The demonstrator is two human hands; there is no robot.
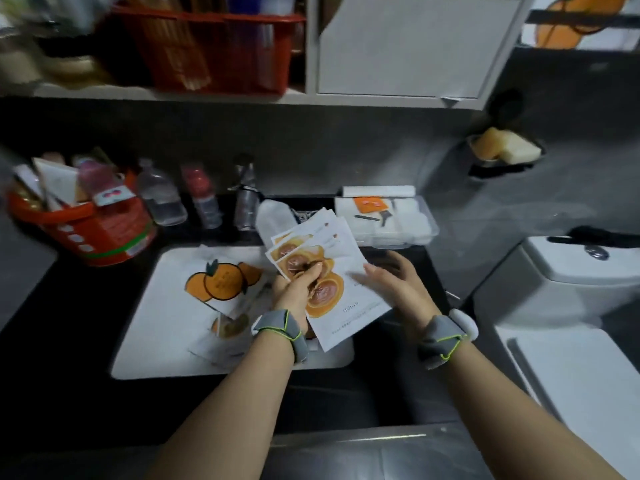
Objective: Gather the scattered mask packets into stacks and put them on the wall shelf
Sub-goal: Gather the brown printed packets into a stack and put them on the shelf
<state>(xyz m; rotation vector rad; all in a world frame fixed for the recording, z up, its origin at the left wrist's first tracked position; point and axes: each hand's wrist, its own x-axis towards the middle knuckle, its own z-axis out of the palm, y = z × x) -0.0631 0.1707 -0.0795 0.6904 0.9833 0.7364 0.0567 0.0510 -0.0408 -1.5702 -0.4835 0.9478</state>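
our left hand pinches a loose fan of mask packets above the white basin set in the dark tabletop, thumb laid across the printed faces. our right hand is released, fingers straight, at the right edge of the fan; we cannot tell whether it touches the paper. more of the task's things lie below: the orange-print packets rest overlapped in the basin, and a second heap shows half hidden beside our left wrist.

the main risk, as we judge it, is the fan itself. the packets are splayed, look slick, and hang from one pinch near their lower corners. the upper ones could slide out and drop back into the basin, or behind the bottles at the back, if we square them too roughly. tapping the edges with the flat right hand could push one packet through the grip rather than line it up.

the wall shelf sits overhead and a red basket takes up much of it. an uneven stack lifted there could catch the basket's rim and spill. reaching up too soon may also leave the orange-print packets and the second heap behind. the view is dim and blurred, so we cannot count packets.
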